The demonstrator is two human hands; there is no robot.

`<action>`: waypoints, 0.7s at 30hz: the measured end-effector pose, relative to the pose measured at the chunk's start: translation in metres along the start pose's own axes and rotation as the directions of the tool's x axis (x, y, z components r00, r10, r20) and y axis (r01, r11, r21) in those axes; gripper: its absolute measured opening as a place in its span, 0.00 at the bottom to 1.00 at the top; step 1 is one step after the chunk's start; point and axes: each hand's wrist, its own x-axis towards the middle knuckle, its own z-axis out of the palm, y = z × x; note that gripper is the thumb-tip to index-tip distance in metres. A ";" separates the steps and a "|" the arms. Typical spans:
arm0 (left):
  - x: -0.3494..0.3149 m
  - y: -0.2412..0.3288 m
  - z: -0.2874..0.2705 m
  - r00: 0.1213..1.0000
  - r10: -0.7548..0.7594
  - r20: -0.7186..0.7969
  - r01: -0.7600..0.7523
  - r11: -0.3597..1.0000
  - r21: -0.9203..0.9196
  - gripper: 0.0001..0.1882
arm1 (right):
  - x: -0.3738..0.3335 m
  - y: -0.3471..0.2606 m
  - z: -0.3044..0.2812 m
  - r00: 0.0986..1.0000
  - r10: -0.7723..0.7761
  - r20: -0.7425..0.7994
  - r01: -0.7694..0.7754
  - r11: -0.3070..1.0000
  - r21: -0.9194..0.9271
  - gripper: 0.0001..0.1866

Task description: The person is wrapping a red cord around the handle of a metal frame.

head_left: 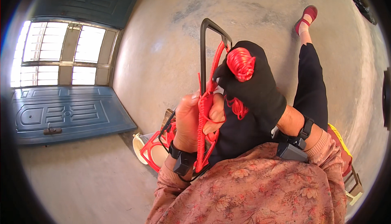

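My left hand, bare, is closed around a black rod-like frame at the middle. Red cord is wrapped tightly in coils along the part below and inside my fingers, and the upper left stretch is uncovered. In a black glove, my right hand is clenched around a bundle of shiny red cord, whose loops stick out above and below the fist. It is just right of my left hand, beside the frame's wrapped right side. The frame's lower end is partly hidden by my left hand and wrist.
Red-wrapped frames lie low at my left, by a cream-coloured container. A blue panelled door and a barred window stand at the left. My leg in dark trousers stretches out over the concrete floor.
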 end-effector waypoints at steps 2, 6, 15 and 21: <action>0.002 -0.003 0.003 1.000 0.008 -0.018 -0.008 1.000 0.028 0.26 | -0.005 -0.001 -0.002 0.992 0.098 -0.077 -0.092 0.992 0.081 0.14; 0.010 -0.017 0.008 0.992 -0.044 -0.120 0.056 0.994 0.090 0.26 | -0.028 -0.011 -0.024 1.000 -0.001 0.031 0.007 0.983 -0.184 0.16; 0.051 -0.073 0.004 0.948 -0.087 -0.307 0.147 0.974 0.175 0.18 | -0.044 -0.008 -0.105 0.947 0.269 -0.177 -0.305 0.924 -0.232 0.10; 0.058 -0.083 -0.012 0.951 -0.211 -0.226 0.228 0.972 0.052 0.11 | -0.047 -0.017 -0.123 0.930 0.138 -0.341 -0.268 0.889 -0.371 0.07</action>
